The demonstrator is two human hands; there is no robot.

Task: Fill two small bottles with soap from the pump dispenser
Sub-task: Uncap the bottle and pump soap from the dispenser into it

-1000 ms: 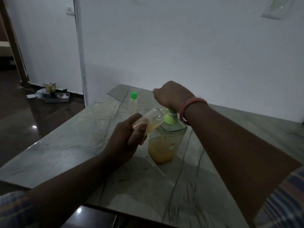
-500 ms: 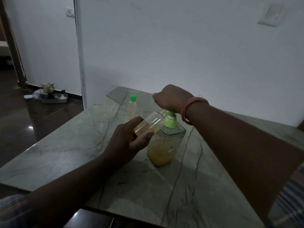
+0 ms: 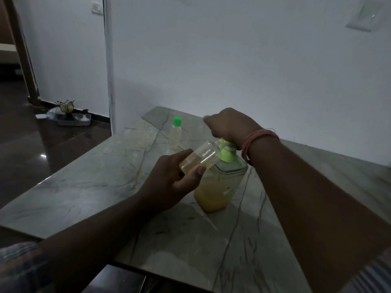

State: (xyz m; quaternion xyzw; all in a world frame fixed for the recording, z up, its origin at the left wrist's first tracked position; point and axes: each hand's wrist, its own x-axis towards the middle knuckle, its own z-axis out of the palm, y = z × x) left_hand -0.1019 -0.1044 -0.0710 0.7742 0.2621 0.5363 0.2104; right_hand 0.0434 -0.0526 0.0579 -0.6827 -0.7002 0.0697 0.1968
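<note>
tilted with its mouth toward the pump nozzle [image 3: 221, 143], small bottle [image 3: 200, 158] lies nearly horizontal.

Worktop [image 3: 88, 193]: grey-green marble with dark veins, set against a white wall.
Pump dispenser [image 3: 220, 187]: clear square body, about half full of yellow-orange soap, green pump head [image 3: 227, 152]; stands upright near mid-worktop.
Right hand [image 3: 229, 125]: fisted, resting on top of the pump head; pink bands [image 3: 257, 137] on the wrist.
Left hand [image 3: 169, 185]: wrapped around an uncapped small bottle [image 3: 200, 158], tilted, its mouth at the pump spout; yellowish soap in its lower part.
Second small bottle [image 3: 175, 133]: green cap, upright, behind the dispenser, apart from both hands.
Floor, left: dark, glossy; a tray [image 3: 74, 119] with small items by the wall
</note>
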